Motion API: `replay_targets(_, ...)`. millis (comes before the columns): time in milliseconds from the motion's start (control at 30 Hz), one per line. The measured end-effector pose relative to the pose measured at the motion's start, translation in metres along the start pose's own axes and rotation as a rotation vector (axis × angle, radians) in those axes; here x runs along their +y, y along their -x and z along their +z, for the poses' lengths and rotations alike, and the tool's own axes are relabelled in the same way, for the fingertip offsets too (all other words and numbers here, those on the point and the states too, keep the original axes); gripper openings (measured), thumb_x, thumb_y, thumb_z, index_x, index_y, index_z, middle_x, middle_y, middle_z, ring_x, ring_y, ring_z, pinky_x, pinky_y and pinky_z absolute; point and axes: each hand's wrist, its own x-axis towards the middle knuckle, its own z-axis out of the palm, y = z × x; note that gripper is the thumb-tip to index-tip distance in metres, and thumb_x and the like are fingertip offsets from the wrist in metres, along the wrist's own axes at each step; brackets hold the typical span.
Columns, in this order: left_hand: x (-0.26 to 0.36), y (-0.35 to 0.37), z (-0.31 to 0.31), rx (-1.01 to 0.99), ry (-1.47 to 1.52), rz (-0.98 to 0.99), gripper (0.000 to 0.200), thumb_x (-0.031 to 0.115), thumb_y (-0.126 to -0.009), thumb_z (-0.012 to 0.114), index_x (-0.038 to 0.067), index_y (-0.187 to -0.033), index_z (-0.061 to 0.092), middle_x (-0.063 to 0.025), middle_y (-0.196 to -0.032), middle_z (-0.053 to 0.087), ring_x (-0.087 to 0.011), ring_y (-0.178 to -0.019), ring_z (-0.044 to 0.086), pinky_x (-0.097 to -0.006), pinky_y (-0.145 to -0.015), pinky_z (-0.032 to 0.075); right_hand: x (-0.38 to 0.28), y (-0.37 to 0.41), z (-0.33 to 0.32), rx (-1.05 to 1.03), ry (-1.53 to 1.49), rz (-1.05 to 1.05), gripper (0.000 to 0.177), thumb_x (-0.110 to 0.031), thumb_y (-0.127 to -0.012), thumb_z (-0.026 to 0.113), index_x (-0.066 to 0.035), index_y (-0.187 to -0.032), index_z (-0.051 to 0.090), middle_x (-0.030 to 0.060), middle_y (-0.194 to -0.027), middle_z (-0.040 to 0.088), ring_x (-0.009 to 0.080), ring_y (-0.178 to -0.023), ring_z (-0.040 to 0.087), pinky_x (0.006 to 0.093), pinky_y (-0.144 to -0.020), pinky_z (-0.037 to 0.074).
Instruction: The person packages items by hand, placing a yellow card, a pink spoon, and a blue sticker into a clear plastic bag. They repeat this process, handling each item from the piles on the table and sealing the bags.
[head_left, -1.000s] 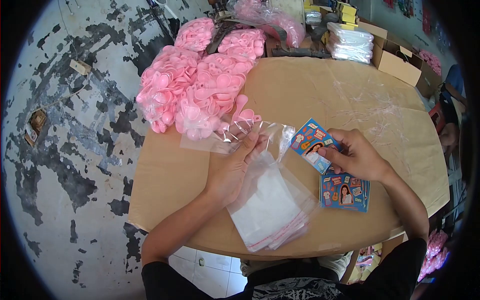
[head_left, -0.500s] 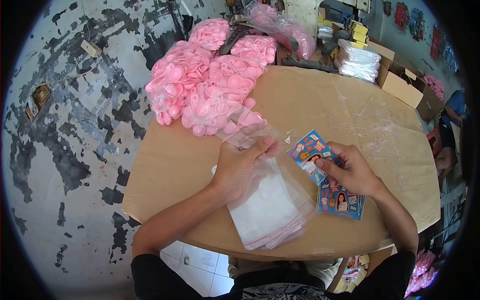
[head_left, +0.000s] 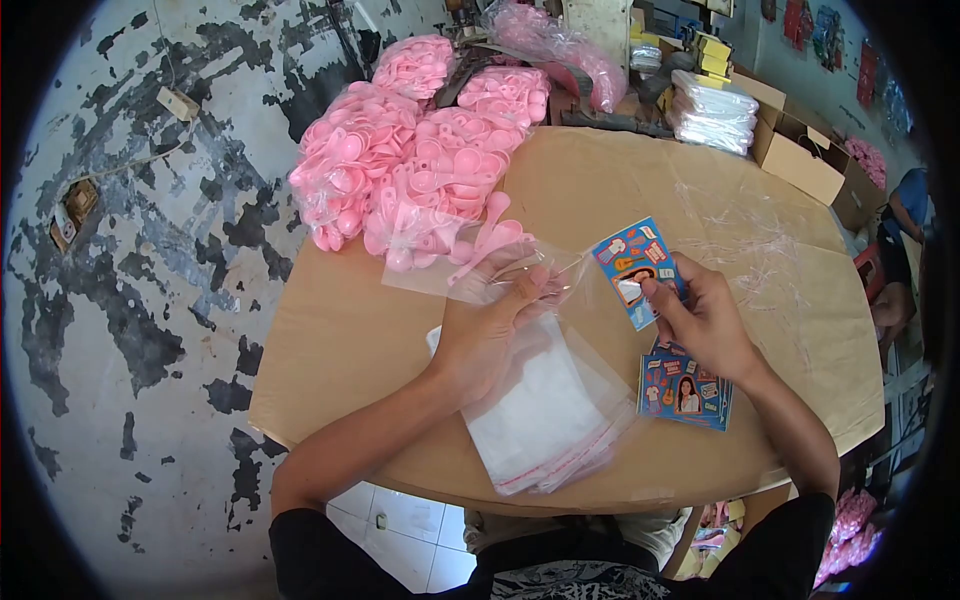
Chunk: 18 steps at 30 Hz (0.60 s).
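Observation:
My left hand is closed on a clear plastic bag, whose mouth gapes toward the right. Between the thumb and fingers of my right hand is a blue printed card, held just right of the bag's mouth and apart from it. Beneath my right hand lies a stack of similar cards on the table. A pile of clear bags with white backing rests below my left hand. Behind the held bag, loose pink spoons spill from a larger heap.
Bags of pink spoons fill the table's far left. A stack of packed clear bags and an open cardboard box stand at the far right. Thin plastic strands lie on the brown-covered table. Another person sits at the right edge.
My right hand has lifted the card slightly up and right, turning it more upright. The bag in my left hand has spread out to the left, and its mouth is wider.

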Motion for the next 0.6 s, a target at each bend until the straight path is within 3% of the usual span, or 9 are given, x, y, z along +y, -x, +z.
replay_targets(200, 0.001, 0.002, 0.001, -0.043, -0.033, 0.022, 0.044, 0.017, -0.095, 0.062, -0.002, -0.130, 0.044, -0.0136, -0.120, 0.058, -0.0227, -0.110, 0.059, -0.0365, -0.097, 0.050, -0.005, 0.004, 0.003, -0.165, -0.030, -0.035, 0.018, -0.019, -0.098, 0.057, -0.001, -0.099, 0.061, -0.0026, -0.065, 0.055, 0.0025, -0.056, 0.050, 0.0225, -0.051, 0.041)
replay_targets(400, -0.002, 0.005, 0.004, -0.042, -0.016, 0.019, 0.045, 0.020, -0.094, 0.063, 0.001, -0.132, 0.046, -0.0110, -0.121, 0.059, -0.0182, -0.110, 0.059, -0.0346, -0.095, 0.049, -0.009, 0.006, 0.012, -0.205, -0.013, -0.002, 0.017, -0.016, -0.096, 0.058, 0.000, -0.102, 0.061, -0.0019, -0.067, 0.056, 0.0031, -0.058, 0.050, 0.0226, -0.054, 0.044)
replay_targets(600, -0.006, 0.007, 0.002, -0.181, -0.146, 0.065, 0.034, 0.021, -0.096, 0.062, 0.004, -0.125, 0.054, -0.0043, -0.121, 0.061, -0.0122, -0.109, 0.059, -0.0289, -0.090, 0.049, -0.027, 0.008, 0.008, -0.355, 0.131, -0.006, 0.018, -0.013, -0.092, 0.062, 0.001, -0.104, 0.066, 0.0012, -0.071, 0.061, 0.0039, -0.063, 0.047, 0.0251, -0.056, 0.044)
